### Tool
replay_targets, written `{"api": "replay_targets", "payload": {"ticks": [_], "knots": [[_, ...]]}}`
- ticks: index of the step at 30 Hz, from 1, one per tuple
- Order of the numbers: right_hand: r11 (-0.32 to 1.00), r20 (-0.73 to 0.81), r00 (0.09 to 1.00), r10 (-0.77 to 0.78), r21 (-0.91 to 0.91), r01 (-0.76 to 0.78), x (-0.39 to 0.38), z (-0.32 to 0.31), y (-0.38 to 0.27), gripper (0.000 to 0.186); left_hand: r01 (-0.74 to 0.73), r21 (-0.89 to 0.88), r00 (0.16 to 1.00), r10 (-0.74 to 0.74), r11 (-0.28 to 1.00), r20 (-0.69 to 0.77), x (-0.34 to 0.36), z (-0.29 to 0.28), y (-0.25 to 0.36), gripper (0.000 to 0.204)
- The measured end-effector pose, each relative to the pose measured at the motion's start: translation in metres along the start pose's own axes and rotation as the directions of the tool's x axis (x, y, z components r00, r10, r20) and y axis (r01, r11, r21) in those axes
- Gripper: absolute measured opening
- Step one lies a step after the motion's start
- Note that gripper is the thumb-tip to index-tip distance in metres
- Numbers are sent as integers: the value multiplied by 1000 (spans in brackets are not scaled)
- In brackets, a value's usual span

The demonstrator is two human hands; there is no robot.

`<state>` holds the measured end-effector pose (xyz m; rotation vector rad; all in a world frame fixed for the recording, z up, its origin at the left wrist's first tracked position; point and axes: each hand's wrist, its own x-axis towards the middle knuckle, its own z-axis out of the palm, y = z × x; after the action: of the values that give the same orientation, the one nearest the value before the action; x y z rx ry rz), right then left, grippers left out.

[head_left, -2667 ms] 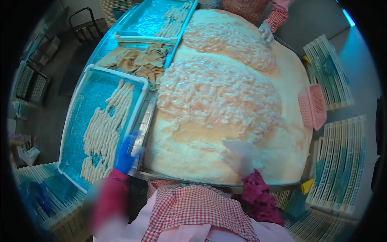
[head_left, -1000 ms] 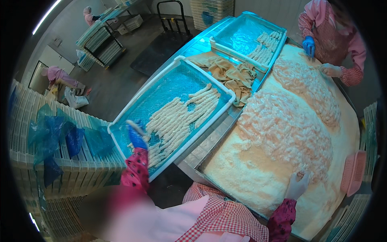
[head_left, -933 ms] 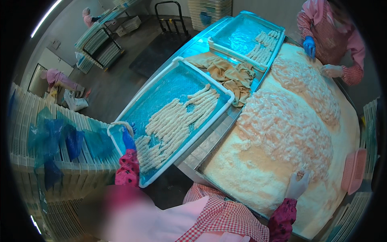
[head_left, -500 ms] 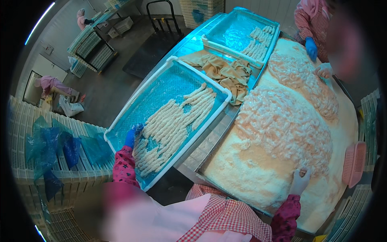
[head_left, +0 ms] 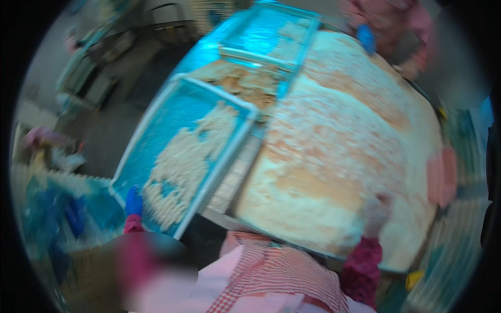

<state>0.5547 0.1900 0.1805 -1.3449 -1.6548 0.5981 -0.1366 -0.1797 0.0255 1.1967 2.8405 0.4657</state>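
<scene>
My left hand (head_left: 134,201), in a blue glove, is at the near left side of a white-rimmed tray (head_left: 121,161) with a blue lining. Its fingers are smeared by motion. Beside it, rows of pale coated strips (head_left: 180,159) cover much of the lining. To the right, my right hand (head_left: 376,213), in a whitish glove, is low over pale crumb-like powder (head_left: 308,221), at the near edge of a heap of pinkish raw strips (head_left: 334,141). Its fingers look curled in; whatever is between them is too blurred to name.
A crumpled tan cloth (head_left: 242,86) lies between the near tray and a second blue-lined tray (head_left: 255,31). Across the powder stands a co-worker (head_left: 386,21) with a blue glove. A pink basket (head_left: 442,177) sits at the right edge; stacked crates (head_left: 94,266) stand at near left.
The whole view has shifted and blurred. My left hand has drawn back from the strips toward the tray's near left edge. My right hand stays near the heap's near edge.
</scene>
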Motion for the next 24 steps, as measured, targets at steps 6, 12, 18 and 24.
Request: {"api": "replay_targets", "payload": {"ticks": [6, 12, 18, 24], "knots": [[908, 622, 781, -50, -297, 295, -29, -9, -22, 50, -459, -514, 858, 512, 724, -46, -3, -2, 286, 36], [784, 573, 811, -117, -448, 429, -34, 23, -19, 56, -639, -706, 354, 932, 304, 81, -98, 45, 542, 58], [914, 200, 978, -55, -385, 130, -49, -1, 28, 45, -632, -660, 353, 909, 406, 221, -107, 85, 588, 47], [979, 427, 886, -179, -11, 203, -46, 86, -34, 44, 308, -947, 827, 468, 86, 311, -47, 1, 564, 31]]}}
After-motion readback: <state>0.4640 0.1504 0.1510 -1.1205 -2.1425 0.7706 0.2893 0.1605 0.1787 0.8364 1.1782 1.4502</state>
